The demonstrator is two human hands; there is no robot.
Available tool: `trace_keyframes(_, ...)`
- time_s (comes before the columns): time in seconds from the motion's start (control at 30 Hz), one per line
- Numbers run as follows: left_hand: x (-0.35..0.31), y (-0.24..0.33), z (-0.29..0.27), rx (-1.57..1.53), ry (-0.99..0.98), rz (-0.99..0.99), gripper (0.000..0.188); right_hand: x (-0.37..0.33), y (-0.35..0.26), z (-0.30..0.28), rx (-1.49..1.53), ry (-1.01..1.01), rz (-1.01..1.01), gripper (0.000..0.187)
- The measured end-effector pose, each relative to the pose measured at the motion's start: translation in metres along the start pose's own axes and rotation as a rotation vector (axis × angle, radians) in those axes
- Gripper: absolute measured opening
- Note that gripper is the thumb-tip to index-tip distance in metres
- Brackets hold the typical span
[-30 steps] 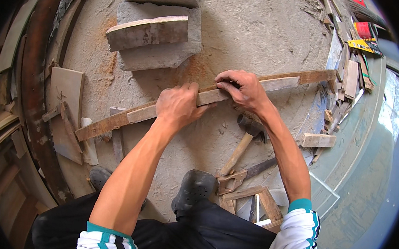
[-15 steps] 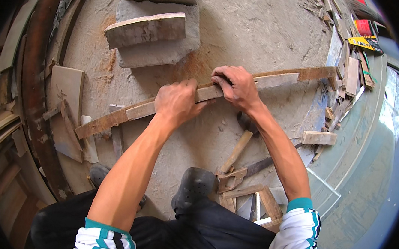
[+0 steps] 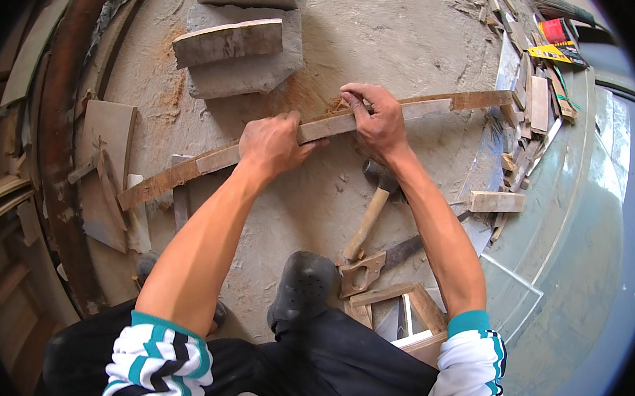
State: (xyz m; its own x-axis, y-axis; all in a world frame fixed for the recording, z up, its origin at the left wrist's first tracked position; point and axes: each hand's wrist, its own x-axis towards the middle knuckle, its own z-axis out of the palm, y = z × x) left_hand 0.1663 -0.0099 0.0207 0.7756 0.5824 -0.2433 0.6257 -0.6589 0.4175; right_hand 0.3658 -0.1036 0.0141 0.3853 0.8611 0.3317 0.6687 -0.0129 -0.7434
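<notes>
Two long wooden strips, one pale and one darker brown, lie one against the other across the view in front of me. My left hand is closed around them left of the middle, its thumb along the near side. Over the strips right of the middle is my right hand. Its thumb and forefinger are pinched together just beyond the far edge, beside some loose wood fibres. Whatever the pinch holds is too small to make out. The palm hides part of the strips.
Beyond the strips, a short board rests on concrete blocks. A hammer and a handsaw lie by my right forearm. Wood offcuts and a glass sheet are on the right. A flat board stands at left.
My right hand has loosened its curl over the strips, and its thumb and forefinger now pinch at the far edge. My left hand still grips. The whole view has shifted slightly.
</notes>
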Motion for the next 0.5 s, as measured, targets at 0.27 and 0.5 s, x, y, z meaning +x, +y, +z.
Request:
trace_keyframes(0.27, -0.009, -0.011, 0.015, 0.049, 0.178, 0.124, 0.065, -0.026, -0.011, -0.023, -0.321, -0.227, -0.309, 0.032)
trace_keyframes(0.5, -0.035, -0.018, 0.009, 0.196, 0.321, 0.299, 0.081, -0.052, -0.038, -0.038, -0.449, -0.367, -0.402, 0.038)
